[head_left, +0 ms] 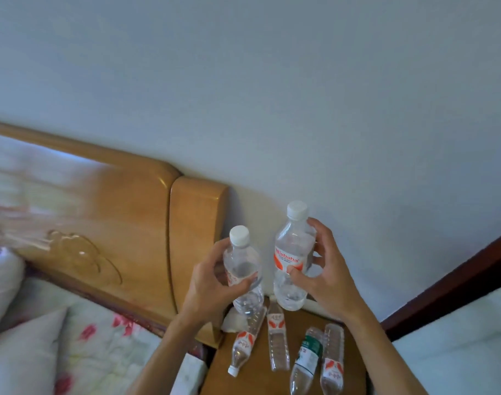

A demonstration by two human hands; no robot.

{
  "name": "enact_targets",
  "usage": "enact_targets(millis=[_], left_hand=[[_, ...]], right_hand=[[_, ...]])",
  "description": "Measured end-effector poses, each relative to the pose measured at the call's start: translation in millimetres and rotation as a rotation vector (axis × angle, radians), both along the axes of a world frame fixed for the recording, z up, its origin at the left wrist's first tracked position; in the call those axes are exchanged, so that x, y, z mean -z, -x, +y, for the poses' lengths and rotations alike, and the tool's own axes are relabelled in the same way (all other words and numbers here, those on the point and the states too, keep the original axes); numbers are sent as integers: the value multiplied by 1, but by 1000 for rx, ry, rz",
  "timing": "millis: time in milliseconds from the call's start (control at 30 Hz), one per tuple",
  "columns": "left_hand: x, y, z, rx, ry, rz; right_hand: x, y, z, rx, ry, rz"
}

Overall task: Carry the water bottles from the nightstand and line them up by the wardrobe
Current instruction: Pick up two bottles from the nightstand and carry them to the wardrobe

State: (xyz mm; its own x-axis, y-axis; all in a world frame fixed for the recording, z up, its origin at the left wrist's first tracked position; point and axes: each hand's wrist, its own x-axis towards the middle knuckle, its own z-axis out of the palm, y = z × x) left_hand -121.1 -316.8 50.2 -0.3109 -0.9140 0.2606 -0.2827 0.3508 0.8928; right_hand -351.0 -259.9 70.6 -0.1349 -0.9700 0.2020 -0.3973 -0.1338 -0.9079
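Hands (272, 275) each gripping one clear capped bottle (293, 255), four lying on nightstand (252, 377)

A bedroom: wooden headboard (123, 223), pillow (24, 346), nightstand (255, 377).

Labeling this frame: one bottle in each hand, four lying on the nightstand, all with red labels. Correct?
Not quite. The head view shows one lying bottle with a green label; the other three are red. Left hand and right hand each hold a bottle, and four lie on the nightstand.
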Motion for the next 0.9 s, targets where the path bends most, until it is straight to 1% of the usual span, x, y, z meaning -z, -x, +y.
enact_targets(millis=[133,233,367,500,633,733,900], left_hand=[[-27,-34,25,-130,30,-1],[-40,-67,48,-265,46,10],[-48,-112,90,-497,51,24],[-56,-158,138,-673,74,-22],[-64,-206,188,-855,102,-60],[-70,-234,224,-966,125,-53],[-77,-276,284,-1077,134,-25]], right_hand=[[-21,-23,-11,-178,41,-24],[-29,-53,-18,-352,32,-48],[-37,-104,-23,-567,4,-75],[-51,-166,-20,-756,46,-57],[-63,-225,-3,-901,64,-97],[-72,-264,15,-1006,67,-119],[-79,-323,49,-1139,54,-136]])
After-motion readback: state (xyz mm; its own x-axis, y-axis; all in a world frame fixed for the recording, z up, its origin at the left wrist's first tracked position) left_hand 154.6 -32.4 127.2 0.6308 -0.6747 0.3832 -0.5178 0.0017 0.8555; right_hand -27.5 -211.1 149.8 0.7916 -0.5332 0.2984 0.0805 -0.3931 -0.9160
